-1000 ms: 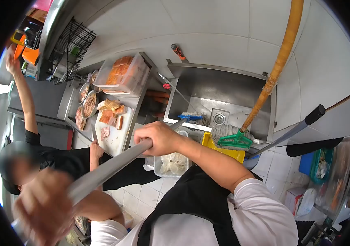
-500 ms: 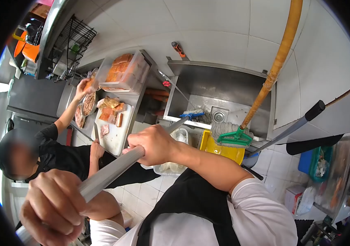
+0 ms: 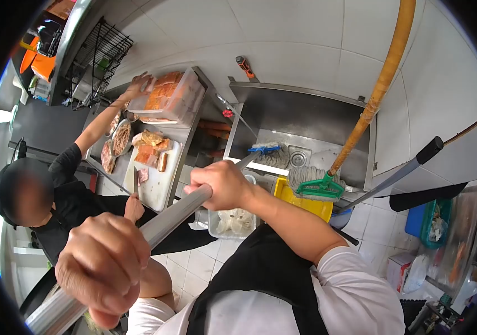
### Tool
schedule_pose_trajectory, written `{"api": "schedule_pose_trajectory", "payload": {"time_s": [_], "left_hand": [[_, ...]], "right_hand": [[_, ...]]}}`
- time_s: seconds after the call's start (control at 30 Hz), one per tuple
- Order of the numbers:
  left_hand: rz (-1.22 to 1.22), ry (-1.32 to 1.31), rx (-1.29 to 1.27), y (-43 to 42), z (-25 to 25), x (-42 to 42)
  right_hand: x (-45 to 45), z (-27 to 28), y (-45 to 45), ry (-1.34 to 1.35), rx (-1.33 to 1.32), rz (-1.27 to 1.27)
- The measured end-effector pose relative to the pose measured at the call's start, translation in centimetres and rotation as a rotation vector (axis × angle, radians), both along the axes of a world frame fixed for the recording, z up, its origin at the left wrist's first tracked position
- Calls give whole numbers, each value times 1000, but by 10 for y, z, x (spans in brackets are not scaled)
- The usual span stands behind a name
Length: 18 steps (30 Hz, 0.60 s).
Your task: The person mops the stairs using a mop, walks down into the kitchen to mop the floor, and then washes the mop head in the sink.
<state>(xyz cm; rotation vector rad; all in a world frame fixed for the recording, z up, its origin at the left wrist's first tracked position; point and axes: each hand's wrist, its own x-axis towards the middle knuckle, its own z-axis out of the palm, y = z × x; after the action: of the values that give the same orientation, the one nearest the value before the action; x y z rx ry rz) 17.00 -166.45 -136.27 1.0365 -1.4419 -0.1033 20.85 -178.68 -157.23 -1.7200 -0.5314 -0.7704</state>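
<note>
Both of my hands are closed round one grey metal pole (image 3: 179,212) that slants from the lower left up to the sink. My left hand (image 3: 104,268) grips it low, nearest the camera. Further up, my right hand (image 3: 221,187) is wrapped round the same pole. At its far end, a blue mop head (image 3: 265,149) with grey strands lies in the steel sink (image 3: 305,109), left of the drain (image 3: 298,158). A second mop, with a green head (image 3: 319,188) and wooden handle (image 3: 368,111), rests at the sink's front edge above a yellow bucket (image 3: 311,208).
At left a co-worker in black (image 3: 87,215) holds a knife (image 3: 136,181) at a white cutting board (image 3: 154,184) with meat. The other hand is by a clear tub (image 3: 185,100). A grey handle (image 3: 389,178) leans at right; a clear container (image 3: 231,223) stands below the sink.
My hands and the pole have shifted right, and the blue mop head sits slightly further into the sink. The co-worker's raised hand came down from the shelf and reached the clear tub.
</note>
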Motion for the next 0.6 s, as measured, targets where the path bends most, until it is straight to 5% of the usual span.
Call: {"api": "schedule_pose_trajectory", "payload": {"time_s": [0.07, 0.17, 0.2, 0.33, 0.47, 0.6], "left_hand": [[194, 18, -13, -7, -18, -3], [538, -121, 188, -12, -113, 26], [357, -16, 252, -22, -127, 26], [416, -86, 304, -2, -99, 14], [429, 5, -74, -1, -35, -14], [462, -73, 86, -7, -60, -1]], "right_hand": [[0, -6, -2, -24, -24, -7], [34, -103, -11, 228, 97, -23], [31, -110, -22, 275, -64, -94], [24, -90, -19, 198, -86, -17], [-1, -11, -6, 92, -42, 59], [4, -49, -5, 110, -13, 16]]}}
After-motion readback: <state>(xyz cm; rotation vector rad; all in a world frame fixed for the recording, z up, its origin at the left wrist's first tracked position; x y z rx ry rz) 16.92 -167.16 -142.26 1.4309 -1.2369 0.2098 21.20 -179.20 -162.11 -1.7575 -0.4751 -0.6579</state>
